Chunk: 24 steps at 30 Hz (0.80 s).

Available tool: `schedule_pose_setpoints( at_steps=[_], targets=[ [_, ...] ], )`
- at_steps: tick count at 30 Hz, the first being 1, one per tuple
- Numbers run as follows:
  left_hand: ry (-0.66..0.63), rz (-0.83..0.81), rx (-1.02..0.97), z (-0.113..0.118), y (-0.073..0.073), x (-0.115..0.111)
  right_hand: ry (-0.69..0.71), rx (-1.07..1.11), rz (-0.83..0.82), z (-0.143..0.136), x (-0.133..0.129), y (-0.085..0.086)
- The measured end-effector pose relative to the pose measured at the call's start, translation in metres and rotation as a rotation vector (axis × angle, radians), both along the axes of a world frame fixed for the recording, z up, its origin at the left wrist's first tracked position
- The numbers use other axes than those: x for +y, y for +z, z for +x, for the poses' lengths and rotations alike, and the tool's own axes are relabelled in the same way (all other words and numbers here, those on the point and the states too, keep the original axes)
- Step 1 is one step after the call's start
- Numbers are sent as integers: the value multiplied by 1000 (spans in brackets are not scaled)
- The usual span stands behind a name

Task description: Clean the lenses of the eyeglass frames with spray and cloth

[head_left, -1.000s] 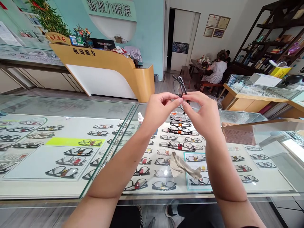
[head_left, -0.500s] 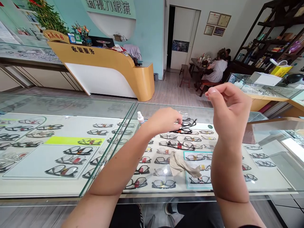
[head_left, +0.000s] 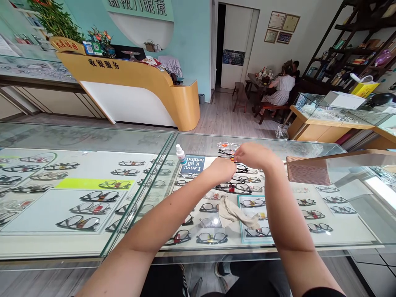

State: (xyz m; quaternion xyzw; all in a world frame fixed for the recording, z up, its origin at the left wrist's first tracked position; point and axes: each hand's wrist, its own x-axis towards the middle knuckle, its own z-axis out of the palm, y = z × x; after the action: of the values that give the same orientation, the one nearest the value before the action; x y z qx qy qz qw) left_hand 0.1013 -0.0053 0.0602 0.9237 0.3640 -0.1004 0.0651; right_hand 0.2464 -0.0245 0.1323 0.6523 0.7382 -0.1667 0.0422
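Over the far part of the glass display case, my two hands are close together. My left hand [head_left: 225, 170] is closed at a dark-framed pair of eyeglasses [head_left: 241, 168], part of which shows just past its fingers. From the right, my right hand [head_left: 254, 155] bends down with its fingers pressed together; what lies in its fingertips is hidden. More eyeglasses [head_left: 225, 153] lie right behind the hands, and a stacked dark pair [head_left: 233, 188] lies in front of them. Closer to me, a crumpled beige cloth [head_left: 236, 213] rests on the glass.
A white spray bottle [head_left: 181, 154] stands left of my hands, by a blue card [head_left: 193, 164]. Rows of eyeglasses fill the display case [head_left: 198, 251]. On the right is a wood-framed mirror or panel [head_left: 309, 170]. Beyond are a cashier counter [head_left: 185, 107] and seated people [head_left: 281, 86].
My right hand has come down from its raised place on the right, leftward to beside my left hand. My left hand has shifted slightly down. The spray bottle and blue card show more fully.
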Motion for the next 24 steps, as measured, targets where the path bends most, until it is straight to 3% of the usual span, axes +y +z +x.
schedule_pose_setpoints(
  at_steps=[3,9,20,24],
  targets=[
    [18,-6,7,2,0,1,41,-91,-161,-2,24,-19],
    [47,-8,19,3,5,1,121,-127,-248,1,49,-47],
    [70,-4,-24,7,-4,3,153,-129,-227,3,54,-54],
    [85,-26,-8,2,5,2,146,-111,-247,5,59,-61]
  ],
)
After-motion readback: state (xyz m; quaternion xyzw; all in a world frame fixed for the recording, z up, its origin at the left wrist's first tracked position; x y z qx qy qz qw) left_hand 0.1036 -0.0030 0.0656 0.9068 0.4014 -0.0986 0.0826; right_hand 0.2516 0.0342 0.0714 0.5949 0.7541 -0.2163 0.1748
